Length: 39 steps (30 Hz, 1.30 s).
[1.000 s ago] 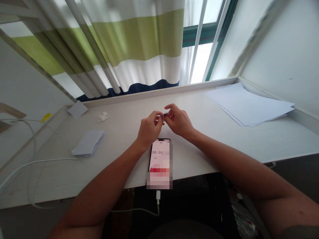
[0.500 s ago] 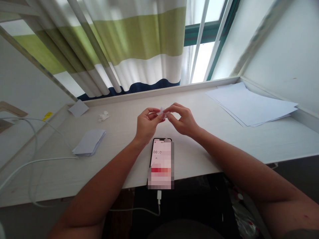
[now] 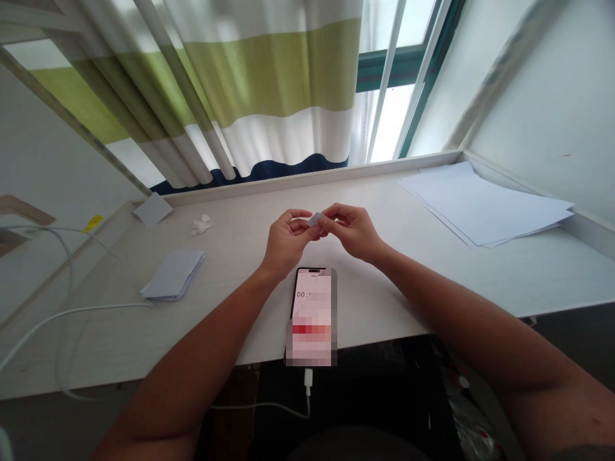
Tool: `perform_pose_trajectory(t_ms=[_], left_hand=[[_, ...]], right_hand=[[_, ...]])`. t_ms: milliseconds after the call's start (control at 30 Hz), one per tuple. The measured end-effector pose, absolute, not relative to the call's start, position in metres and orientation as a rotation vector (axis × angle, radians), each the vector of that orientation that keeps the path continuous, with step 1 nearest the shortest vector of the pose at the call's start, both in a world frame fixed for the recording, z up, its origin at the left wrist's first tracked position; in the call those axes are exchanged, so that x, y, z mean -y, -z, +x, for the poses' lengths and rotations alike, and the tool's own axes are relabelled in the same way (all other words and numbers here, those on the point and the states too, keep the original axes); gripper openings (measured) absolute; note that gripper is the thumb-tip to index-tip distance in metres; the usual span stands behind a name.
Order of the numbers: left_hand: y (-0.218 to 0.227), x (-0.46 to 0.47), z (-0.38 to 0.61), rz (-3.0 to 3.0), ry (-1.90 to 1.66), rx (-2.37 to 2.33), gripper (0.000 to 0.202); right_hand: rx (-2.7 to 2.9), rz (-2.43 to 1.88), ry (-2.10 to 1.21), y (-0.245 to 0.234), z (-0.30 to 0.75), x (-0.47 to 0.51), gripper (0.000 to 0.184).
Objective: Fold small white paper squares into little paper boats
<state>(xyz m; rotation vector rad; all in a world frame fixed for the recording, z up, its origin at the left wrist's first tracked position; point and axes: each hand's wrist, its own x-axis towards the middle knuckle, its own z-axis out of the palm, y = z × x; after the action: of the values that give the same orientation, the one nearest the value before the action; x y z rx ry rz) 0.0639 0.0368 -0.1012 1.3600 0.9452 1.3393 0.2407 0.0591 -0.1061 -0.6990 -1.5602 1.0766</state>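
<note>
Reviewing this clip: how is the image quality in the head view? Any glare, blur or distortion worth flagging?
In the head view, the window is overexposed behind the curtain; wide-angle distortion makes the desk edge bow and slant; the phone screen is pixelated; the small pale scrap at the fingers is too small to show detail.

A smartphone (image 3: 311, 317) and paper sheets (image 3: 485, 205) lie on the white desk (image 3: 394, 288).

phone screen (image 3: 311, 320): pixelated | paper scrap (image 3: 315, 219): mostly hidden, seemingly white
</note>
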Motion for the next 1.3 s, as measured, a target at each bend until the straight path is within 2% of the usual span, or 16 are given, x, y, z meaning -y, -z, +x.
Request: perform_pose_trajectory(t_ms=[367, 533, 800, 900, 1300], left_hand=[[0.095, -0.031, 0.064, 1.42, -1.058, -0.877, 0.036], [0.098, -0.034, 0.062, 1.431, -1.034, -0.875, 0.04], [0.101, -0.044, 0.051, 1.313, -1.228, -0.89, 0.047], [0.098, -0.042, 0.051, 1.298, -1.21, -0.888, 0.041], [0.095, -0.034, 0.059, 1.368, -1.181, -0.838, 0.042]], right_hand=[[1.616, -0.71, -1.018, 0.098, 0.251, -0.058, 0.045], [1.622, -0.736, -0.968, 0.107, 0.247, -0.061, 0.039], [1.942, -0.574, -0.678, 0.103, 0.256, -0.062, 0.021], [1.958, -0.582, -0.645, 0.104, 0.259, -0.066, 0.022], [1.817, -0.712, -0.549, 0.109, 0.253, -0.066, 0.023]])
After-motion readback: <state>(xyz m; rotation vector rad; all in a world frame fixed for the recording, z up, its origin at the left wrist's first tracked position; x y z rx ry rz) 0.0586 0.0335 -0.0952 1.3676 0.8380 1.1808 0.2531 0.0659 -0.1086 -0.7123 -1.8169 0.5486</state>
